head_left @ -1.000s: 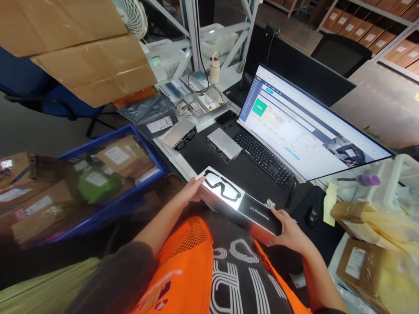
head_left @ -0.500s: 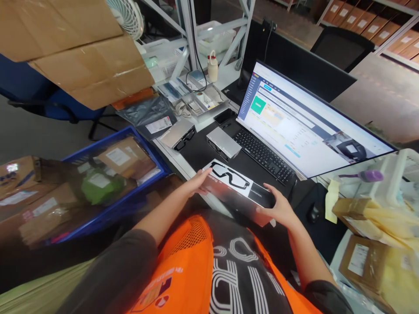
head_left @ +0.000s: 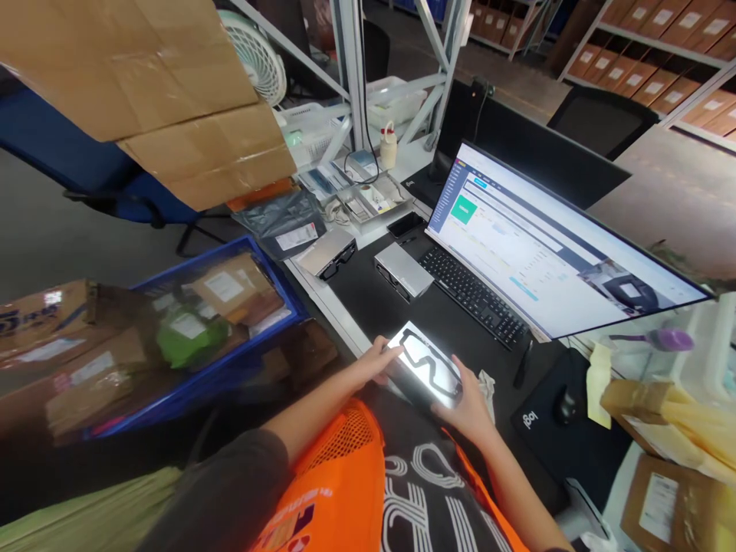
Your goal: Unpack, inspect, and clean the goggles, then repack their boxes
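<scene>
A flat silver-and-black box printed with a goggles outline (head_left: 426,366) is held between both hands just above the desk's near edge. My left hand (head_left: 372,366) grips its left end, fingers curled against the side. At the right end, my right hand (head_left: 468,405) wraps round the box, thumb on top. A crumpled scrap of paper (head_left: 487,383) lies on the black desk mat (head_left: 396,307) beside my right hand. Two similar silver boxes (head_left: 403,271) (head_left: 328,253) lie farther back on the desk.
A keyboard (head_left: 471,295) and a wide lit monitor (head_left: 552,249) stand behind the box. A mouse (head_left: 566,404) sits on a pad at right. A blue crate of parcels (head_left: 218,307) is at left under a cardboard box (head_left: 155,92). Yellow parcels (head_left: 672,414) pile at far right.
The box has turned and come closer to my body, so it looks shorter end-on. My right hand slid in along it. The camera has tilted up slightly.
</scene>
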A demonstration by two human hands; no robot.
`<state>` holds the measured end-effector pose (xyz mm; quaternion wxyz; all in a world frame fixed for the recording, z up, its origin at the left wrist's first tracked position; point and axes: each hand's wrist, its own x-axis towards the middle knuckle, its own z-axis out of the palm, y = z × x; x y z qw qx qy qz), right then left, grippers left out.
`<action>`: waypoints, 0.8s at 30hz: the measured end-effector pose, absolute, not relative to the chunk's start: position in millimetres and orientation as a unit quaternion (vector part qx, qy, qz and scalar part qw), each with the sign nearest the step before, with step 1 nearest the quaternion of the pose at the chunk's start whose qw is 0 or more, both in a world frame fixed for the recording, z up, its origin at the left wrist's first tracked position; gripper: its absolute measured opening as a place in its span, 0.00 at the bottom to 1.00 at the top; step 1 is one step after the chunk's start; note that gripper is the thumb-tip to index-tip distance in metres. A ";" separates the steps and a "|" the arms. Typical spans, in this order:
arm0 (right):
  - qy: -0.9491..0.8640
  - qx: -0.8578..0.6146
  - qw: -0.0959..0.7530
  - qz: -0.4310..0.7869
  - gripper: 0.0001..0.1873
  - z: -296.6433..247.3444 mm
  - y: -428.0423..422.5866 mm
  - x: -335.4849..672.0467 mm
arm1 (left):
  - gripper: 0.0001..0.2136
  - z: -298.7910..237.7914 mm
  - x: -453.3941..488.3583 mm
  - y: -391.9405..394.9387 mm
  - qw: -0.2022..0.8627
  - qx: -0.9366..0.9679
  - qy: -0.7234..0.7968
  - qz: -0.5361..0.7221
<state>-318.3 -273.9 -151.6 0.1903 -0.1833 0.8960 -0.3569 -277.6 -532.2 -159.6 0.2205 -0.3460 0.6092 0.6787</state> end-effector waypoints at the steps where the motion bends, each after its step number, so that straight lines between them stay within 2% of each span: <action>1: 0.892 -0.176 0.193 -0.369 0.55 -150.2 -273.8 -318.8 | 0.25 -162.8 -276.8 -533.7 0.214 -0.345 0.600 0.689; 5: 0.816 -0.103 0.220 -0.525 0.54 -137.1 -271.3 -325.3 | 0.24 -176.3 -269.9 -547.2 0.179 -0.340 0.538 0.750; 8: 0.723 -0.056 0.245 -0.644 0.45 -126.0 -270.6 -333.3 | 0.27 -184.6 -261.5 -563.5 0.158 -0.329 0.473 0.802; 10: 0.720 -0.058 0.258 -0.641 0.41 -122.4 -275.2 -336.4 | 0.30 -188.3 -256.7 -574.8 0.147 -0.316 0.434 0.831; 13: 0.742 -0.065 0.273 -0.609 0.40 -123.0 -292.4 -335.0 | 0.33 -192.1 -252.5 -588.9 0.133 -0.293 0.396 0.860; 20: 0.724 -0.112 0.318 -0.602 0.56 -109.6 -336.1 -330.8 | 0.33 -201.4 -252.5 -605.7 0.169 -0.247 0.360 0.884; 24: 0.782 -0.104 0.252 -0.561 0.51 -91.9 -352.3 -336.5 | 0.33 -202.3 -256.6 -599.2 0.214 -0.239 0.330 0.888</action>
